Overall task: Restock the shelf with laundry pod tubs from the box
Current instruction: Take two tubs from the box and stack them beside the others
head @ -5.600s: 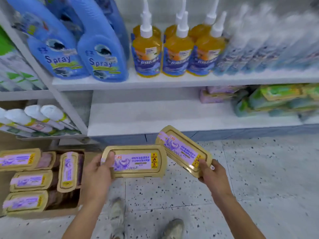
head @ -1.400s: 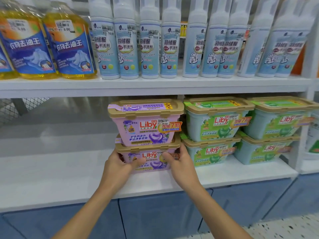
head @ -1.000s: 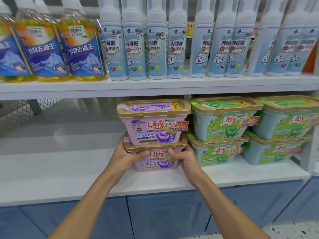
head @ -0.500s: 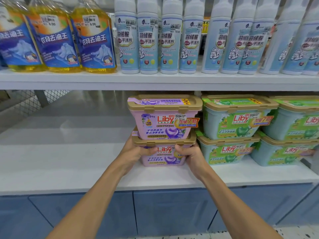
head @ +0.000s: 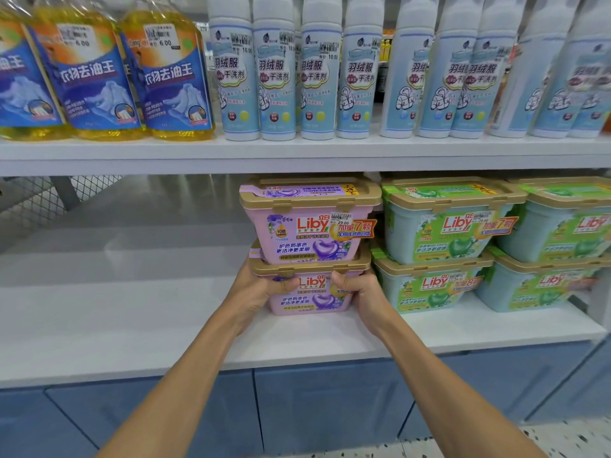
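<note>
Purple stacked tubs (head: pixel 309 294) clamped by both hands (head: pixel 256 294), seemingly touching green tubs (head: pixel 426 287); shelf (head: pixel 115 319) bare leftward.

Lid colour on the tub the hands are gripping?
Tan-gold lid on the pink-purple tub; head view.

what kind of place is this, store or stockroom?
Most likely a shop's laundry aisle. Price stickers sit on the yellow detergent bottles and white spray bottles, lined up facing out. Both hands, left hand and right hand, grip the lower purple pod tub on the white shelf.
</note>
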